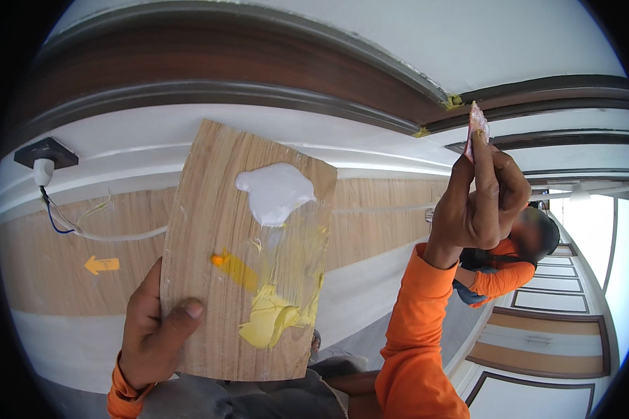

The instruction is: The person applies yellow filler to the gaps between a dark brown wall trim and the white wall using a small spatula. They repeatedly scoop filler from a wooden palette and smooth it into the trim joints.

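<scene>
My left hand (154, 332) grips the lower left edge of a wood-grain board (206, 209), with the thumb on its face. White putty (278, 194) lies in a mound on the board's upper part. Below it are an orange-yellow streak (235, 271) and a smeared lump of yellow putty (267, 320). Raised at the upper right, my right hand (486, 199) pinches a small, thin scraper (477, 126) smeared with pinkish-white paste. Its tip is just below the corner of the dark brown trim (426, 115), where yellow putty (454, 101) sits; whether it touches I cannot tell.
Behind my right hand, a person in an orange sleeve (503, 279) is close by. At left, a black fixture with a white lamp holder (43, 170) trails loose wires. An orange arrow (103, 265) marks a wood-grain panel. Brown-framed panels (538, 342) line the right side.
</scene>
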Demonstrator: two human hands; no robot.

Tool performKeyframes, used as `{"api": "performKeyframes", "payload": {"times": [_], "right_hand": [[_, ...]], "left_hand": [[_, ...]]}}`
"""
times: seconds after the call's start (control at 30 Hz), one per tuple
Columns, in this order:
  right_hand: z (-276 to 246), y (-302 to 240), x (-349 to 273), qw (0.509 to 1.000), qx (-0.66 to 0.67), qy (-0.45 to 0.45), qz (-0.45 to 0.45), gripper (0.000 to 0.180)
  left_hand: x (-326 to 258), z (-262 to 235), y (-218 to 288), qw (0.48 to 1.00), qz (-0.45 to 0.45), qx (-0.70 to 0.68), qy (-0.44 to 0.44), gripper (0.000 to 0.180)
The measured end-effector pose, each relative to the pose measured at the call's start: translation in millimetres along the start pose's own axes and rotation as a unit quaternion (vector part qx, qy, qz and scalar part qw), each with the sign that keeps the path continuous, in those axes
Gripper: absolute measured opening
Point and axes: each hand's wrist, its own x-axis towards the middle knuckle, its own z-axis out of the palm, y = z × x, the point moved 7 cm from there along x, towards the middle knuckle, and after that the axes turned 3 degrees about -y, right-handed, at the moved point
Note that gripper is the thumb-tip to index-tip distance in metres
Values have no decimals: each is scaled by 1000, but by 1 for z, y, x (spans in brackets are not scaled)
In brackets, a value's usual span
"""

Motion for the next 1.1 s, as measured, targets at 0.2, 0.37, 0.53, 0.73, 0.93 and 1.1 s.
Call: {"api": "performKeyframes", "payload": {"times": [0.2, 0.37, 0.53, 0.73, 0.93, 1.1], "right_hand": [[11, -3, -7, 999, 42, -33, -6, 56], [9, -4, -10, 999, 44, -26, 9, 51], [2, 14, -22, 985, 117, 53, 111, 33], [17, 22, -38, 925, 250, 141, 250, 22], [29, 23, -38, 933, 231, 148, 234, 22], [34, 22, -50, 938, 226, 116, 235, 24]], "left_hand": [[-2, 0, -1, 1000, 5, 5, 20, 65], [-2, 0, -1, 999, 10, 23, 20, 66], [1, 3, -1, 999, 6, 27, 25, 66], [1, 2, -1, 998, -20, 55, 27, 64], [-2, -1, -6, 998, -26, 41, 50, 66], [-2, 0, -4, 997, -17, 45, 57, 68]]}}
